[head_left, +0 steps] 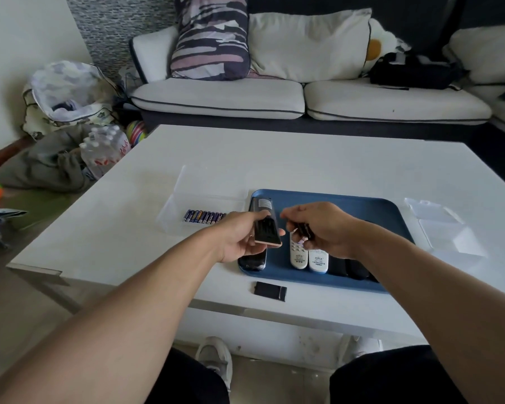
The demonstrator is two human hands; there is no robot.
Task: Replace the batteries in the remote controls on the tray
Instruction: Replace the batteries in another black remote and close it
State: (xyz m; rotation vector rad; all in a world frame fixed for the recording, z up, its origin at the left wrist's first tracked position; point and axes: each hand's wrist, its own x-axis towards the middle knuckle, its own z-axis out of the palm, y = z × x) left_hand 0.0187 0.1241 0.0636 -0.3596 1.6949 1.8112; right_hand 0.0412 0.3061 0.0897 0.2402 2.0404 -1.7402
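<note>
Above the blue tray (376,205), the left hand (239,237) grips a black remote (267,225) back-up, exposing its compartment; the right hand (318,228) pinches dark, unclear pieces, probably spent cells, while fresh batteries (203,216) wait nearby

Above the blue tray (359,205) on the white counter (303,156), the left hand (242,237) grips a black remote (264,221) turned back-up, while the right hand (322,228) pinches small dark pieces. Two white remotes (308,259) lie on the tray. A row of batteries (203,216) sits in a clear box (184,182) left of it, and a black cover (270,291) lies on the counter before the tray.
</note>
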